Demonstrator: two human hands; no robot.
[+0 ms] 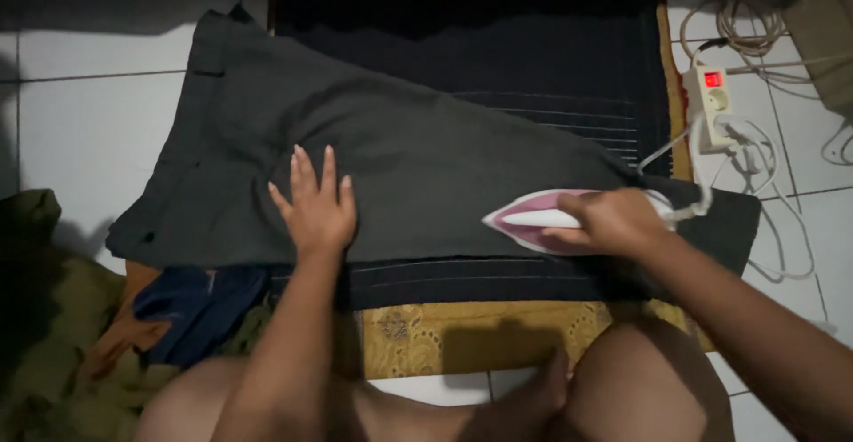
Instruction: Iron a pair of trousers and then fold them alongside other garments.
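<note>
Dark grey trousers (418,153) lie spread flat over a dark striped cloth (569,78) on the floor. My left hand (315,207) rests flat on the trousers near their lower edge, fingers apart. My right hand (617,220) grips the handle of a pink and white iron (524,222), which sits on the trouser leg with its tip pointing left.
A white power strip (713,104) with a lit red switch lies at the right, the iron's white cord (764,193) looping from it over the tiles. A gold patterned cloth (471,331) shows beneath. Blue and olive clothes (191,304) are piled at the lower left. My knees fill the bottom edge.
</note>
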